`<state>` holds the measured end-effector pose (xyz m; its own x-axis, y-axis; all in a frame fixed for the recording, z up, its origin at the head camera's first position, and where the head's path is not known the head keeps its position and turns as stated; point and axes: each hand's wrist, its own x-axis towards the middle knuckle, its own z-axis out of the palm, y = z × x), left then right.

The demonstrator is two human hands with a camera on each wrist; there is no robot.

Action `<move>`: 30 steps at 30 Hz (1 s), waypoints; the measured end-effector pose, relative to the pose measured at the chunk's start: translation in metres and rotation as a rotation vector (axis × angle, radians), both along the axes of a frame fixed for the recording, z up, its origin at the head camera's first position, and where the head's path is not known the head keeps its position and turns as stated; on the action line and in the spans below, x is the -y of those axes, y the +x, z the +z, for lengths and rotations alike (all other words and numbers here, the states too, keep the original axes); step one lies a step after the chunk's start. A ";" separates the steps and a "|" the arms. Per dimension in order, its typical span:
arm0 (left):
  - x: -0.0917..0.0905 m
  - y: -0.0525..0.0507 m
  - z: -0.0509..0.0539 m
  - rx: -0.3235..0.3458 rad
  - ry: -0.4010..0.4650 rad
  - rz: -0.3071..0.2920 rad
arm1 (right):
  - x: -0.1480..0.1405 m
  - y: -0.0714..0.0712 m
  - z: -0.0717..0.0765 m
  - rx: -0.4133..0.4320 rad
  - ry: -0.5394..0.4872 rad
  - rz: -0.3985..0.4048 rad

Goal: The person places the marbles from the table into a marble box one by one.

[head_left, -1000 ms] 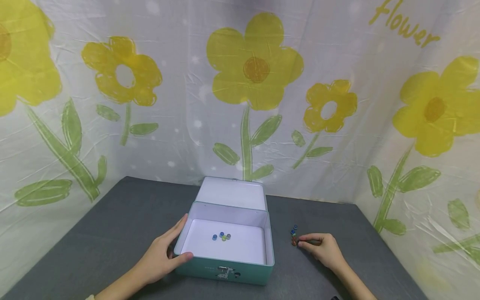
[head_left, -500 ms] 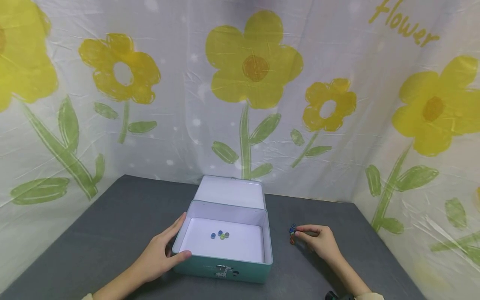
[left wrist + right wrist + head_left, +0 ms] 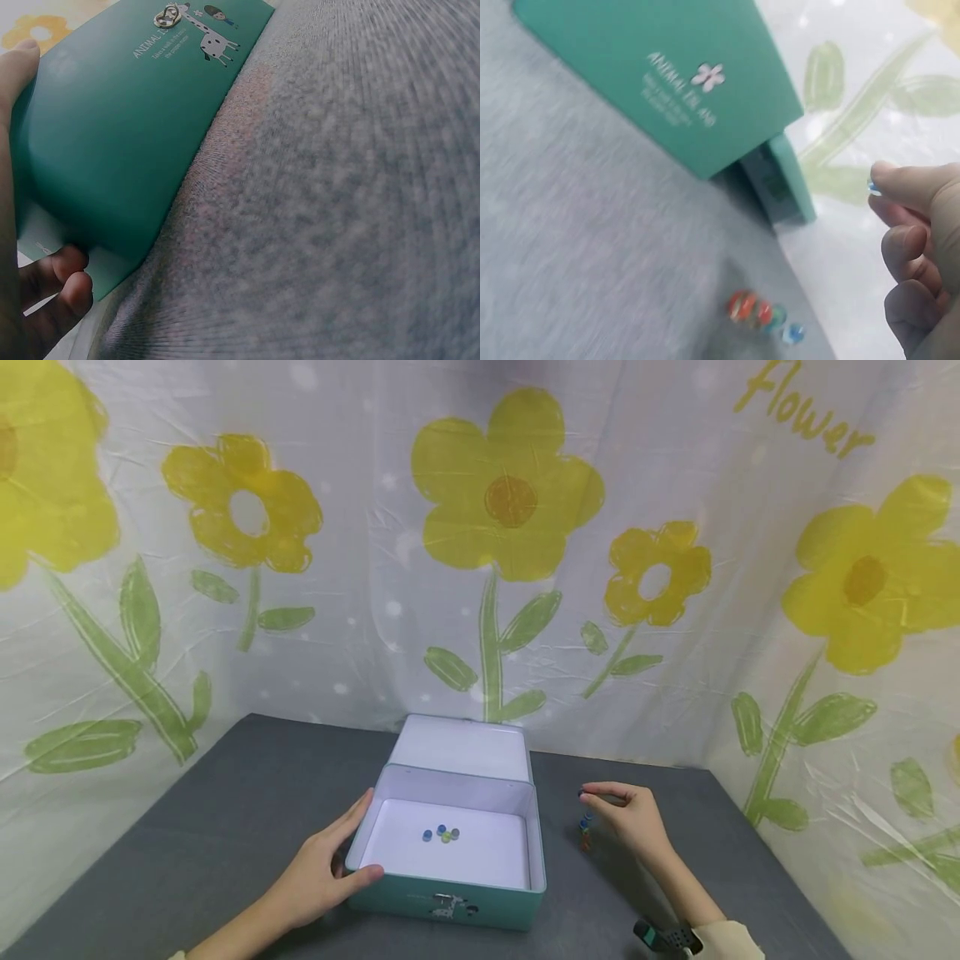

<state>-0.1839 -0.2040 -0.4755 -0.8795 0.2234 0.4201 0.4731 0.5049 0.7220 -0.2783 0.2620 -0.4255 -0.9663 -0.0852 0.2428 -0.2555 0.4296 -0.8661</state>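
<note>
In the head view my left hand (image 3: 315, 872) grips the near left corner of a green tin box (image 3: 446, 902), thumb over the front rim and fingers along its left side. My right hand (image 3: 632, 817) is raised above the table to the right of the box. Between thumb and forefinger it pinches a small blue-and-white glass bead (image 3: 874, 186), mostly hidden by the fingertips. Below that hand a short row of orange, red, green and blue glass beads (image 3: 757, 309) lies on the cloth. Several blue, yellow-green and greyish beads (image 3: 446, 837) lie loose on the box's white floor.
The box's lid (image 3: 461, 747) is hinged back, away from me. Dark grey cloth covers the table (image 3: 300, 777). A white curtain with yellow flowers (image 3: 510, 502) hangs behind and at both sides. A dark strap with a device (image 3: 667, 937) circles my right wrist.
My right hand has moved from the orange end of the row to the blue end, then risen with a bead pinched in it. The left hand has kept its hold on the box.
</note>
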 end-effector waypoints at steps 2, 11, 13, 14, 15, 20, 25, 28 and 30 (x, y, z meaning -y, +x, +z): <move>0.000 0.001 0.000 -0.009 0.005 -0.002 | 0.004 -0.002 0.003 -0.015 -0.017 0.011; 0.000 -0.002 -0.003 -0.031 0.002 -0.004 | 0.021 -0.009 0.012 -0.046 -0.066 0.033; 0.001 -0.003 -0.004 -0.043 -0.001 0.002 | 0.026 -0.010 0.012 -0.054 -0.070 0.040; 0.001 -0.003 -0.004 -0.042 -0.001 0.005 | 0.029 -0.011 0.012 -0.058 -0.073 0.044; 0.001 -0.003 -0.005 -0.043 -0.002 0.007 | 0.031 -0.011 0.012 -0.060 -0.080 0.047; 0.001 -0.003 -0.004 -0.022 -0.002 0.007 | 0.045 -0.014 0.013 -0.065 -0.114 0.057; 0.000 0.000 -0.001 -0.014 0.011 -0.011 | 0.058 -0.017 0.012 -0.061 -0.123 0.078; 0.000 0.001 0.000 -0.021 0.010 -0.011 | 0.067 -0.020 0.011 -0.075 -0.117 0.087; 0.000 0.001 0.000 -0.022 0.009 -0.009 | 0.073 -0.021 0.012 -0.084 -0.114 0.097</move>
<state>-0.1829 -0.2039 -0.4751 -0.8679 0.2274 0.4416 0.4935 0.4945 0.7155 -0.2990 0.1894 -0.4134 -0.9307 -0.1442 0.3362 -0.3649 0.2992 -0.8817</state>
